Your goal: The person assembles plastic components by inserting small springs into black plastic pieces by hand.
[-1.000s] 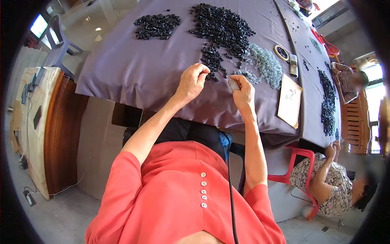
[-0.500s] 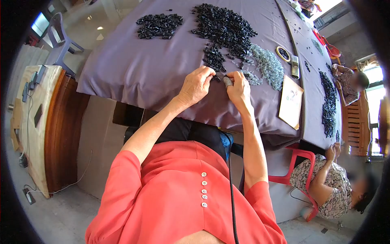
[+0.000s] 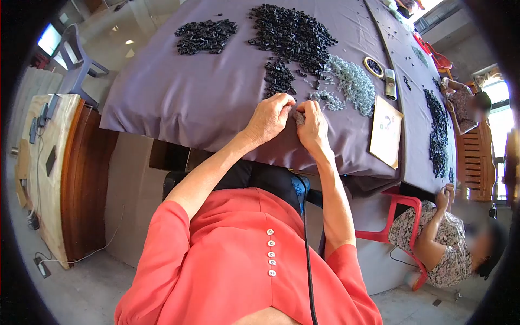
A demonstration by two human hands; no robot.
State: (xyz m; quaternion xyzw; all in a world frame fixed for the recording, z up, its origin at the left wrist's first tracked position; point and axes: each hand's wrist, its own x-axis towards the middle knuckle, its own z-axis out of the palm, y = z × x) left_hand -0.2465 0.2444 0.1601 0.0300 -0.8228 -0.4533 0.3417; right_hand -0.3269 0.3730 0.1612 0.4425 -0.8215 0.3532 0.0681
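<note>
My left hand (image 3: pixel 269 118) is closed in a pinch over the near edge of the purple cloth. Facing it, a short gap away, my right hand (image 3: pixel 313 125) is pinched too, with a grey wrap (image 3: pixel 299 117) on one digit. Whatever sits between the fingertips is too small and hidden to make out. Just beyond my left fingers lies a small cluster of black plastic pieces (image 3: pixel 279 77), which runs up to a large black heap (image 3: pixel 292 40). Small clear plastic pieces (image 3: pixel 355 84) are heaped past my right hand.
Another black pile (image 3: pixel 206 37) lies at the far left of the cloth-covered table (image 3: pixel 146 92). To the right are a tape roll (image 3: pixel 374 66), a small box-like object (image 3: pixel 390 84) and a board (image 3: pixel 385 132). Two people sit along the right side, near more black pieces (image 3: pixel 437 135).
The view has shifted slightly, so the piles appear a little further left. Both hands stay close together and pinched; a dark piece visible earlier by my left fingertips is now hidden.
</note>
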